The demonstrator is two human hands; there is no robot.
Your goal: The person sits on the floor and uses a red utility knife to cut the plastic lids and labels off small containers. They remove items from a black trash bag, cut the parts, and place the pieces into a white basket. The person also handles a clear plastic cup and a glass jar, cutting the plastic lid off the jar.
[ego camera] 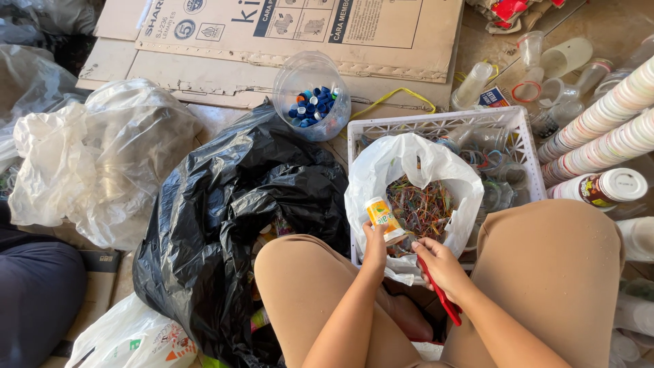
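My left hand (374, 247) grips a small plastic cup with a yellow-orange label (384, 217), held over a white plastic bag (381, 170) full of thin coloured strips. Just to its right, my right hand (439, 267) holds a red-handled tool (443, 300) whose tip touches the cup's mouth. The white bag sits inside a white plastic crate (518, 129) between my knees. Both hands hover at the bag's near rim.
A black rubbish bag (231, 204) lies open left of my knee. A clear tub of blue bottle caps (312, 95) stands on flattened cardboard (286, 34). Stacks of white cups (606, 129) lie at the right, clear bags (95, 157) at the left, beside another person's dark-clad leg (34, 293).
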